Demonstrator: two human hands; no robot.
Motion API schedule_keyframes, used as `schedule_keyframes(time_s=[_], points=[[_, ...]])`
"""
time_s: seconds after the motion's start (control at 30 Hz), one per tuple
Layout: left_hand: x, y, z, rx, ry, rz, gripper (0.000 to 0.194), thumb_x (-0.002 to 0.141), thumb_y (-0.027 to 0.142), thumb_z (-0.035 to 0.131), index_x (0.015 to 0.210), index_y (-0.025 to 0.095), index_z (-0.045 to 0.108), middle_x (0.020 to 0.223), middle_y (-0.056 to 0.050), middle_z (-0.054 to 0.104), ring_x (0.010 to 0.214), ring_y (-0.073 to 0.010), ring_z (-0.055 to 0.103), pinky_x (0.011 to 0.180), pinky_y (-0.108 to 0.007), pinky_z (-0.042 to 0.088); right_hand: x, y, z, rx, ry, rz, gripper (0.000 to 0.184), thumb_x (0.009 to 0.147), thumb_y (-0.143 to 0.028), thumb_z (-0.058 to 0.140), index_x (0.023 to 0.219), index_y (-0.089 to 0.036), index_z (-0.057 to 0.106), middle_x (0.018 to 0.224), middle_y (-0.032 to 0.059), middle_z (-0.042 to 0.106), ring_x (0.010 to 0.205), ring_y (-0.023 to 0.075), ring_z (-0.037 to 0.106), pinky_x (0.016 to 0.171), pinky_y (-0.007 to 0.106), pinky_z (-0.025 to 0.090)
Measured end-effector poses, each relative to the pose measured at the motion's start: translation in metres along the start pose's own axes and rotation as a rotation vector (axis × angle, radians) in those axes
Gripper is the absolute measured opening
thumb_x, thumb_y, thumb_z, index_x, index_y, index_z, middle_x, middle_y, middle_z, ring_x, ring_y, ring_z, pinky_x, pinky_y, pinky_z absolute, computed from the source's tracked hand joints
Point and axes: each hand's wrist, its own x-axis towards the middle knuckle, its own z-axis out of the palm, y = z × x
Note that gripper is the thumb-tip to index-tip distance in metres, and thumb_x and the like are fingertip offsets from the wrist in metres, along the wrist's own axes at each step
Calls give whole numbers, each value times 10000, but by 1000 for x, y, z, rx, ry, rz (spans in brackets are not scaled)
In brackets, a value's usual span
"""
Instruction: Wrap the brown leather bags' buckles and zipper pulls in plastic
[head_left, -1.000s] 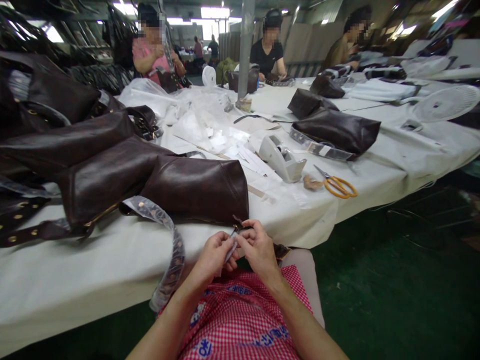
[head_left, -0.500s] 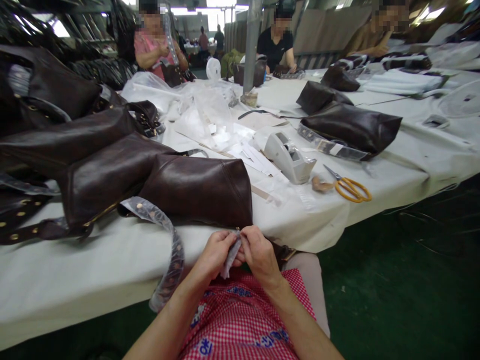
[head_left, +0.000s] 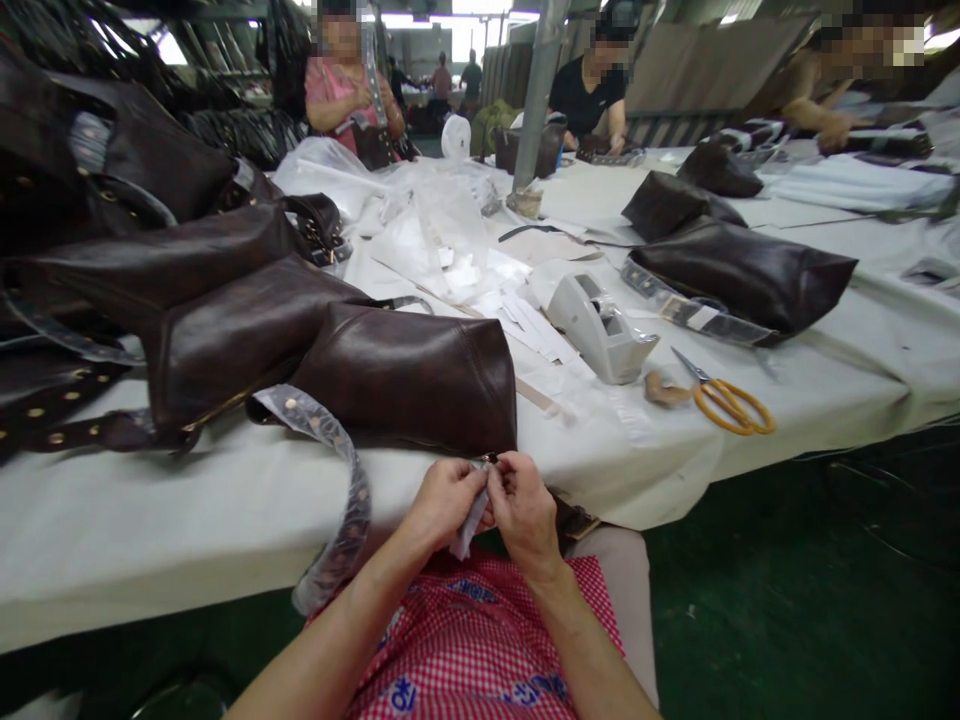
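My left hand (head_left: pixel 448 502) pinches a narrow strip wrapped in whitish plastic (head_left: pixel 468 528), which hangs toward my lap. Close against it, the fingers of my right hand (head_left: pixel 526 512) are pinched together by a small dark piece with a metal glint (head_left: pixel 490 459). What exactly lies between the right fingertips is hidden. Just beyond both hands, a dark brown leather bag (head_left: pixel 420 375) lies on its side near the table edge. Its bag strap (head_left: pixel 352 490), studded and covered in clear plastic, droops over the edge to the left of my left hand.
More brown bags (head_left: pixel 225 325) are piled on the left. A tape dispenser (head_left: pixel 600 330), orange-handled scissors (head_left: pixel 731 402), paper scraps (head_left: pixel 517 310) and plastic sheets (head_left: pixel 420 220) lie on the white-covered table (head_left: pixel 187 540). Another bag (head_left: pixel 750 270) rests at right. Several people work across the table.
The view has turned slightly left, so the table things sit further right. Both hands stay together at the strip, with fingers shifted slightly. A co-worker at far right has lowered a hand onto a bag piece.
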Motion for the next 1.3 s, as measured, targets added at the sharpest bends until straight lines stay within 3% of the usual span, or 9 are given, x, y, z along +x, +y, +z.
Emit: schedule_keyframes(time_s=[0.17, 0.33, 0.53, 0.63, 0.77, 0.97, 1.13, 1.23, 1.3], points=[[-1, 3, 5, 96, 61, 45, 218, 803, 296, 618, 655, 184, 505, 476, 1, 595, 392, -140, 571, 385, -211, 434, 0, -3, -17, -8, 69, 33, 187, 905, -311, 554, 1047, -189, 569, 883, 76, 688, 717, 179, 673, 634, 269, 528], [-5, 2, 7, 39, 51, -8, 201, 809, 300, 574, 677, 197, 461, 449, 24, 571, 337, -106, 507, 357, -183, 379, 0, -14, -44, 56, 58, 17, 213, 903, -313, 549, 747, -196, 632, 950, 86, 661, 787, 171, 641, 684, 277, 524], [-5, 2, 3, 101, 57, 0, 181, 768, 321, 558, 673, 198, 466, 478, 18, 596, 346, -96, 500, 351, -176, 360, -11, 15, -78, 248, 35, 369, 237, 846, -377, 620, 727, -172, 623, 824, 49, 667, 670, 150, 628, 613, 261, 537], [-6, 5, 2, 141, 53, 27, 237, 719, 394, 598, 661, 200, 474, 488, 9, 614, 362, -103, 519, 360, -178, 359, -9, 45, -104, 91, 195, 423, 288, 821, -440, 632, 734, -166, 647, 708, 21, 628, 617, 141, 576, 577, 249, 504], [-6, 8, 1, 168, 49, 42, 296, 655, 461, 620, 639, 202, 477, 476, 8, 618, 363, -108, 520, 366, -183, 353, 5, 72, -125, -269, 591, 253, 285, 852, -433, 606, 760, -172, 676, 814, 65, 626, 738, 168, 577, 633, 265, 479], [-5, 7, 1, 194, 47, 68, 315, 645, 496, 600, 635, 203, 483, 489, -3, 636, 375, -114, 527, 376, -192, 360, 25, 102, -100, -195, 253, 185, 217, 860, -347, 537, 811, -198, 687, 832, 69, 666, 812, 202, 610, 779, 324, 485], [-5, 4, 0, 183, 46, 74, 331, 659, 511, 598, 637, 200, 488, 491, -7, 635, 375, -111, 522, 378, -192, 348, 6, 99, -64, -116, 407, 332, 346, 897, -365, 441, 982, -142, 693, 1025, 135, 651, 975, 231, 597, 919, 398, 461], [-6, 4, -1, 187, 40, 75, 332, 655, 509, 605, 638, 199, 490, 491, -5, 633, 374, -109, 520, 385, -193, 353, -4, 85, -49, 204, 475, 557, 404, 826, -387, 563, 1138, -153, 668, 1344, 123, 514, 1221, 237, 496, 1023, 369, 409], [-6, 5, -1, 188, 32, 77, 332, 652, 508, 610, 639, 198, 492, 496, -4, 634, 379, -109, 521, 389, -194, 355, -1, 80, -49, 538, 534, 731, 376, 796, -358, 618, 1132, -197, 671, 1396, 66, 487, 1214, 205, 510, 974, 318, 457]])
